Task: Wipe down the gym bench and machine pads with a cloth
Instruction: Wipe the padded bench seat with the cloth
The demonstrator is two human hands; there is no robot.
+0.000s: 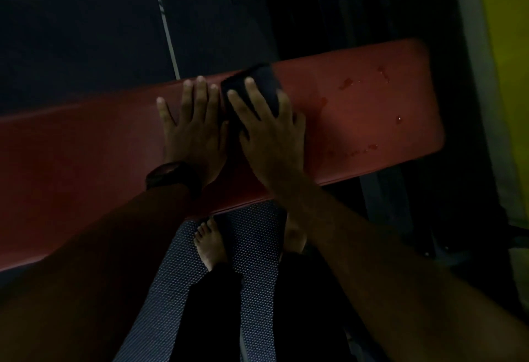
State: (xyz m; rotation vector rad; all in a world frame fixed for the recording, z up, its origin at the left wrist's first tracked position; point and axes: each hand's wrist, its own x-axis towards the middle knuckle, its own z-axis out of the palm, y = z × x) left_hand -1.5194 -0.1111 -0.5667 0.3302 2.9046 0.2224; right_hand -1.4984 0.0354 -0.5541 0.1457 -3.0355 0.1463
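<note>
1. While the right hand [272,138] is pressing the dark cloth [263,75] flat onto the red gym bench [357,121], fingers spread wide and gripping nothing, the wiping step is judged to be under way near the pad's middle.
2. Just beside the cloth, on its side away from the wet marks, the left hand [194,127] is lying flat and open on the pad, seemingly bracing. A watch [171,177] is sitting on its wrist.
3. Beyond the cloth toward the bench's rounded end, several droplets [346,82] are glistening, so the next move is probably calling for an even, firm sweep that way.
4. Nearer the person than the cloth, a bare foot [210,243] is standing on a dotted mat [252,247].
5. Far past the cloth on the droplet side, a yellow wall [506,47] is showing. Dim light is hiding any machine pads.
</note>
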